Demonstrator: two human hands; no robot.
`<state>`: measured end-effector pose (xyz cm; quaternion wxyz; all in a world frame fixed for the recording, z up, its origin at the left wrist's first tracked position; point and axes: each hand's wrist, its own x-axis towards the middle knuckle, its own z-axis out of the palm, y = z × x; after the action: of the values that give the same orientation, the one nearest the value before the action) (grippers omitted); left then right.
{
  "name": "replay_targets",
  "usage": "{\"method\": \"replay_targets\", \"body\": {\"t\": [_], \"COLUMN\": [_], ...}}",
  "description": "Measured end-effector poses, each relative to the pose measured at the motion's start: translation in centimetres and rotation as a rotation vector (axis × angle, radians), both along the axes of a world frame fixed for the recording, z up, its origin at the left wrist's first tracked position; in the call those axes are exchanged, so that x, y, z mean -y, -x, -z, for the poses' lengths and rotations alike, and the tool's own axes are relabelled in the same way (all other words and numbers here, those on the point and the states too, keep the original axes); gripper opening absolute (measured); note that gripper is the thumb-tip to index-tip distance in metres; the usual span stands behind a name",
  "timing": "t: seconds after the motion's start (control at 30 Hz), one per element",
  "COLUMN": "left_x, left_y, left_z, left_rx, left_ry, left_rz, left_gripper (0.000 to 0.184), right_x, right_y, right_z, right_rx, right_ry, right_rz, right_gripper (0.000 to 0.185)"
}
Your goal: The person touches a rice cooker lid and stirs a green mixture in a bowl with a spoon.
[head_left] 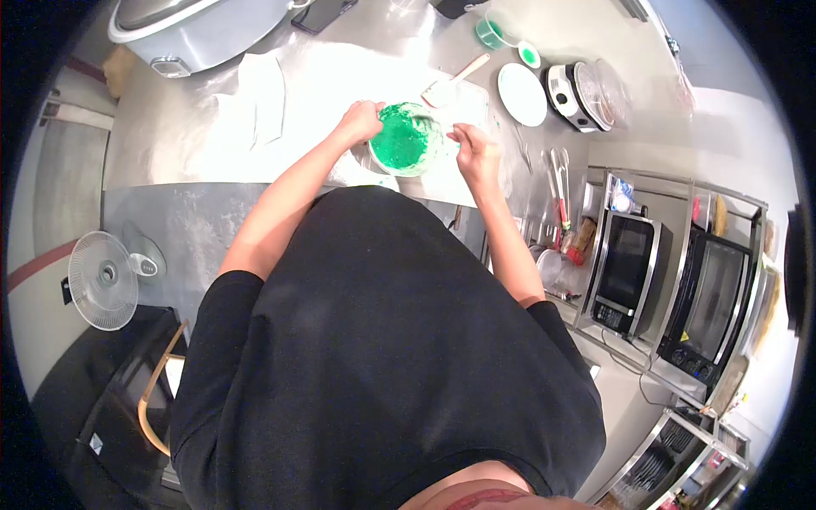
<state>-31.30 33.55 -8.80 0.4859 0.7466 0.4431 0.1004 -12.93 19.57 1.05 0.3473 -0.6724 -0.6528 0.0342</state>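
A bowl [401, 143] of bright green mixture stands near the front edge of the steel counter, with pale smears on its inner wall. My left hand [362, 121] grips the bowl's left rim, fingers closed. At the bowl's right side is my right hand [474, 151], fingers pinched together around something too thin to make out, perhaps a handle reaching into the bowl. Behind the bowl lies a spatula [463, 73] with a pale handle. A white plate [522, 94] sits to the right.
A large grey cooker [195, 38] stands at the back left. Beyond the plate are a white and black pot [578, 95], a green-stained cup [490, 34] and a small green dish [529, 55]. Tongs [558, 183] lie right; a microwave [627, 263] fills a shelf.
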Motion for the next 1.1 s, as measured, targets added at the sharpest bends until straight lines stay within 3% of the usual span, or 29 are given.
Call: {"method": "replay_targets", "body": {"t": [0.07,0.17,0.23,0.33,0.47,0.53,0.67,0.73,0.87,0.93,1.1], "left_x": [-0.1,-0.3,0.2,1.1,1.2,0.2,-1.0,-1.2,1.7,3.6,2.5], "left_y": [-0.1,-0.1,0.2,0.4,0.4,-0.2,-1.7,-2.6,-0.9,0.0,-0.3], "left_z": [-0.3,0.4,-0.4,0.1,-2.4,-1.2,1.4,1.6,-0.8,-1.0,1.2], "left_rx": [0.003,-0.011,-0.004,0.046,0.01,-0.065,-0.055,0.202,0.138,-0.04,-0.09], "left_ry": [0.018,-0.057,0.18,0.18,0.177,-0.054,-0.202,-0.356,-0.367,-0.209,-0.208], "left_rz": [-0.015,-0.028,-0.061,-0.13,-0.062,0.028,-0.042,-0.242,-0.283,-0.25,-0.176], "left_gripper": [0.046,0.048,0.049,0.05,0.05,0.043,0.035,0.032,0.035,0.042,0.056], "right_x": [-0.3,1.4,3.2,3.4,1.4,1.7,2.0,1.3,-0.5,-1.4,-6.1], "right_y": [-0.2,-1.4,-0.7,0.6,0.2,-0.2,-0.8,-1.6,-2.9,-3.1,-2.1], "right_z": [0.7,3.6,4.0,2.2,1.3,2.1,0.6,-0.3,-0.7,-0.6,-0.7], "right_rx": [-0.022,0.192,0.134,0.013,0.037,-0.049,-0.39,-0.403,-0.463,-0.382,-0.234], "right_ry": [-0.045,-0.008,0.046,0.109,-0.048,0.121,0.213,0.226,0.297,0.315,0.211], "right_rz": [-0.002,-0.047,-0.007,0.085,0.06,0.078,0.245,0.263,0.127,-0.084,-0.346], "right_gripper": [0.013,0.012,0.011,0.008,0.009,0.01,0.011,0.013,0.015,0.014,0.017]}}
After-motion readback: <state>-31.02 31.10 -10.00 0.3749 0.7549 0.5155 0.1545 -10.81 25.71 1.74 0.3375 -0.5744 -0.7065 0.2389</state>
